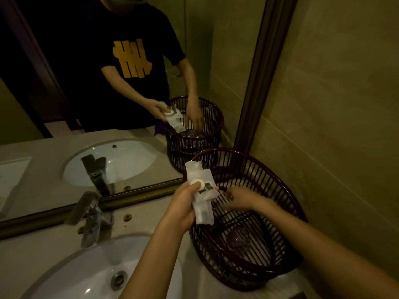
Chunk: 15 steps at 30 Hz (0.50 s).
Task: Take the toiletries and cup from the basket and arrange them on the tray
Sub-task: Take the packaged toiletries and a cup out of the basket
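Toiletries (pixel 201 190) clutched in left hand (pixel 183 207), right hand (pixel 239 198) fingers blurred over basket (pixel 269 169), grip unclear.

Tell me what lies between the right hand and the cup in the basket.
In the head view, nothing: the right hand hovers inside the basket, and only bare slatted floor separates it from the clear cup lying nearer the camera.

- The left hand (pixel 183 203) is being held raised, forearm extended forward, fingers and thumb closed around white sachets (pixel 201 195).
- The right hand (pixel 239 199) is being held palm down, fingers loosely curled and motion-blurred, forearm angled in from lower right.
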Each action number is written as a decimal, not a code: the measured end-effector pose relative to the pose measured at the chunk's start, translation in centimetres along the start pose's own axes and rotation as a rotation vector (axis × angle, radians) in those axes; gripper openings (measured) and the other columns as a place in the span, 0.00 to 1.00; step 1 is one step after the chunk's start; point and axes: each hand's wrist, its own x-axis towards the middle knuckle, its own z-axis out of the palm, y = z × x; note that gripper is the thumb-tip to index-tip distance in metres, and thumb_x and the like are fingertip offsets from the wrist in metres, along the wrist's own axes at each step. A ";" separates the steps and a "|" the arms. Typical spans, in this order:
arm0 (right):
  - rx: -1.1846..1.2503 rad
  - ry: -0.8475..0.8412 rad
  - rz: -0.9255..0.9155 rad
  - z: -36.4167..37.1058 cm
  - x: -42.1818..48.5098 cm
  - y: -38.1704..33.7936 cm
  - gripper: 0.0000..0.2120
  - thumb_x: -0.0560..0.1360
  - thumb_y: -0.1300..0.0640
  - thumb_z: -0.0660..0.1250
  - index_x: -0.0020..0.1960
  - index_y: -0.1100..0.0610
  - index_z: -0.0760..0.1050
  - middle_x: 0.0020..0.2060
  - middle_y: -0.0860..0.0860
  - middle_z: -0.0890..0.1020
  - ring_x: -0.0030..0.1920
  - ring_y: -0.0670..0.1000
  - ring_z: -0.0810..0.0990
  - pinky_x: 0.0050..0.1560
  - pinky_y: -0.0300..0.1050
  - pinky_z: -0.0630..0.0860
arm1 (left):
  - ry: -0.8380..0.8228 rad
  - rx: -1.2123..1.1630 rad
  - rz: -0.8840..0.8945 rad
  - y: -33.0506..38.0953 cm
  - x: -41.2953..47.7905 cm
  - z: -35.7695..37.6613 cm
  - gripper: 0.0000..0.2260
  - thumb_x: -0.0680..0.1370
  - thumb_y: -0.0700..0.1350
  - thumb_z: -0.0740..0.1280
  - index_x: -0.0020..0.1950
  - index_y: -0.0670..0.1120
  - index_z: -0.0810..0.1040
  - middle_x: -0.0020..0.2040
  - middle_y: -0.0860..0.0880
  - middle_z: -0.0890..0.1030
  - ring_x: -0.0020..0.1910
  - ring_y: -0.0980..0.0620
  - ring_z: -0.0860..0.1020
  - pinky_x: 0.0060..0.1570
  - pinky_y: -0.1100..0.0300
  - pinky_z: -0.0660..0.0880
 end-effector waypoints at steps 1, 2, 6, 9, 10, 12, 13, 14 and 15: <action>-0.079 -0.122 0.042 1.8 0.2 0.3 0.31 0.74 0.39 0.72 0.70 0.56 0.73 0.65 0.55 0.79 0.64 0.56 0.78 0.62 0.50 0.77 | -0.002 0.013 0.003 0.0 0.0 -0.1 0.16 0.83 0.38 0.61 0.70 0.35 0.73 0.62 0.30 0.81 0.61 0.33 0.81 0.65 0.39 0.75; -0.137 -0.224 0.079 3.4 0.3 0.5 0.34 0.73 0.39 0.73 0.73 0.56 0.71 0.68 0.55 0.77 0.66 0.57 0.77 0.66 0.51 0.76 | -0.006 0.024 0.004 0.0 0.0 -0.1 0.16 0.83 0.37 0.61 0.70 0.36 0.73 0.62 0.31 0.81 0.61 0.34 0.81 0.65 0.39 0.75; -0.304 -0.453 0.172 7.0 0.2 0.0 0.35 0.73 0.48 0.77 0.75 0.56 0.69 0.70 0.55 0.77 0.68 0.58 0.76 0.70 0.55 0.74 | -0.003 0.044 0.009 0.0 -0.1 -0.3 0.15 0.83 0.37 0.62 0.69 0.37 0.73 0.61 0.32 0.82 0.61 0.35 0.82 0.66 0.39 0.75; -0.379 -0.400 0.131 7.2 0.0 -0.8 0.39 0.73 0.53 0.77 0.78 0.58 0.63 0.73 0.57 0.72 0.71 0.59 0.73 0.72 0.52 0.72 | 0.003 0.043 0.013 -0.1 -0.2 -0.3 0.15 0.83 0.37 0.62 0.70 0.37 0.73 0.60 0.33 0.83 0.60 0.36 0.82 0.62 0.42 0.78; -0.384 -0.388 0.111 6.9 -0.1 -1.0 0.41 0.74 0.53 0.77 0.80 0.57 0.61 0.74 0.57 0.71 0.72 0.59 0.72 0.72 0.52 0.71 | 0.006 0.045 0.018 0.0 -0.3 -0.2 0.15 0.83 0.37 0.62 0.70 0.37 0.73 0.59 0.33 0.83 0.59 0.36 0.83 0.59 0.44 0.80; -0.374 -0.394 0.110 6.2 -0.3 -1.1 0.41 0.74 0.53 0.77 0.80 0.55 0.60 0.75 0.56 0.70 0.73 0.58 0.71 0.73 0.51 0.71 | 0.009 0.054 0.026 0.1 -0.4 -0.1 0.15 0.83 0.37 0.62 0.70 0.37 0.73 0.59 0.34 0.84 0.57 0.38 0.84 0.55 0.47 0.82; -0.366 -0.397 0.122 5.7 -0.3 -1.1 0.39 0.74 0.52 0.77 0.79 0.55 0.63 0.74 0.55 0.72 0.72 0.58 0.73 0.72 0.51 0.71 | 0.009 0.058 0.028 0.1 -0.5 -0.1 0.16 0.83 0.37 0.62 0.70 0.37 0.73 0.59 0.34 0.84 0.58 0.37 0.84 0.56 0.46 0.81; -0.351 -0.390 0.134 5.3 -0.4 -1.1 0.36 0.74 0.52 0.77 0.77 0.56 0.67 0.72 0.55 0.74 0.70 0.58 0.75 0.70 0.50 0.72 | 0.009 0.062 0.029 0.1 -0.5 0.0 0.16 0.83 0.37 0.62 0.70 0.37 0.73 0.60 0.33 0.83 0.59 0.37 0.83 0.58 0.45 0.80; -0.335 -0.370 0.137 4.8 -0.4 -1.1 0.33 0.74 0.51 0.77 0.75 0.57 0.70 0.69 0.56 0.77 0.68 0.58 0.77 0.68 0.49 0.74 | 0.010 0.063 0.029 0.1 -0.5 0.0 0.16 0.83 0.37 0.62 0.70 0.37 0.73 0.60 0.33 0.83 0.59 0.37 0.83 0.59 0.44 0.79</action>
